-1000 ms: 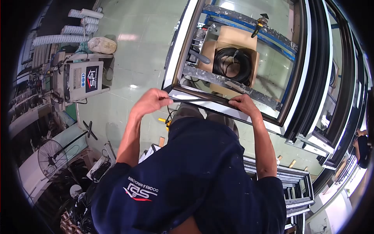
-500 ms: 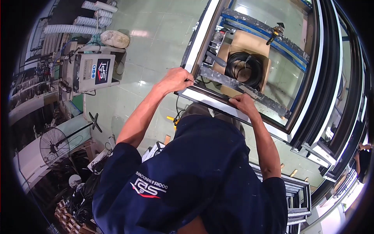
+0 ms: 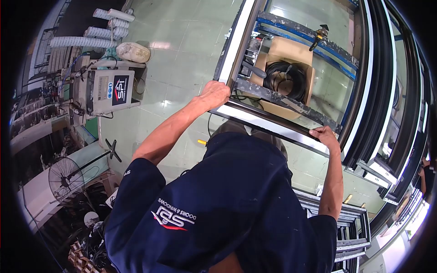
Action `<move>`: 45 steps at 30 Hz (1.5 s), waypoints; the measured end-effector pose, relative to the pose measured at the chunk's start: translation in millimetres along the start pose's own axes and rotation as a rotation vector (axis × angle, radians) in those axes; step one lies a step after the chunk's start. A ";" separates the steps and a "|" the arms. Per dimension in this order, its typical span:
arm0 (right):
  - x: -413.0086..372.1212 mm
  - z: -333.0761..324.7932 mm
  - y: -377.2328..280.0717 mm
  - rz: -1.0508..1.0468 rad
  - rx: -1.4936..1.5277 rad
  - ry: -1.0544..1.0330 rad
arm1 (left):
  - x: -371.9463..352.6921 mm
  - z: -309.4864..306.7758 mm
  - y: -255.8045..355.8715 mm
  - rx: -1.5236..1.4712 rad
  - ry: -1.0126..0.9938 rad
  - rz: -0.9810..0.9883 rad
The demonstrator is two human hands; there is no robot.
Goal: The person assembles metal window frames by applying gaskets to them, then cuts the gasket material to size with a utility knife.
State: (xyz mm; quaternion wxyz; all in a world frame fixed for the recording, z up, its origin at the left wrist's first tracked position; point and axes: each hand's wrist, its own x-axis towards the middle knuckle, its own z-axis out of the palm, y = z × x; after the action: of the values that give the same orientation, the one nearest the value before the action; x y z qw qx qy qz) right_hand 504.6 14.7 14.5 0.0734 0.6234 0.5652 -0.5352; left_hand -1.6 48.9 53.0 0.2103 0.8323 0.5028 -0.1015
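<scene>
Left hand (image 3: pixel 215 94) curled almost closed at the window frame's (image 3: pixel 273 124) near left corner; can't tell if anything's pinched inside; right hand (image 3: pixel 325 136) further right on the same near rail, fingers bent, thumb tip on it; can't read its opening; frame lies across the supports (image 3: pixel 282 96), just ahead of the person; box (image 3: pixel 291 48) with black coil (image 3: pixel 299 81) shows through its opening.
</scene>
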 end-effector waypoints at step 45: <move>4.3 93.7 -225.7 -0.453 0.913 0.142 | 19.0 -121.9 -197.4 -0.397 0.083 0.049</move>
State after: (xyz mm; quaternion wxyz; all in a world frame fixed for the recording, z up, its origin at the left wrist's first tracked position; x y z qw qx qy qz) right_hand 272.2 31.2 88.2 -0.3624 0.4887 0.3984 -0.6864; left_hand -171.4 199.2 105.4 0.3516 0.7899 0.5009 0.0390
